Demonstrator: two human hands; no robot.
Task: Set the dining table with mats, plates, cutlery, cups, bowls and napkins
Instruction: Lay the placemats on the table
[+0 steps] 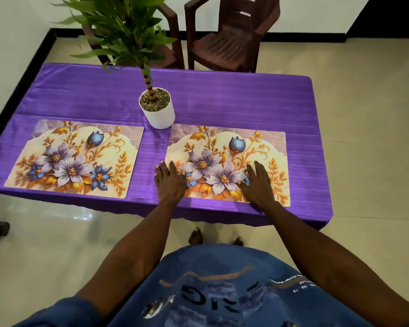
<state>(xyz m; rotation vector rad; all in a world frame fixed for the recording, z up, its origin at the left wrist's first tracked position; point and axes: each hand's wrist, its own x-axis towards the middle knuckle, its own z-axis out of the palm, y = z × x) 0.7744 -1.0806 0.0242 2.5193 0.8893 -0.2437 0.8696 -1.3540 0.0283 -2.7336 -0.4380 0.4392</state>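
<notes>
Both hands are lying flat, fingers straight, grasping nothing: the left hand point(169, 182) and right hand point(257, 184) are pressing the right mat point(227, 147) at the table's point(222, 95) near edge. Two glossy rectangular floral mats; the left mat point(78, 156) is lying apart. A round white potted plant point(157, 109) is standing mid-table on ribbed purple cloth. Two brown plastic chairs point(227, 41) are waiting beyond the far edge.
</notes>
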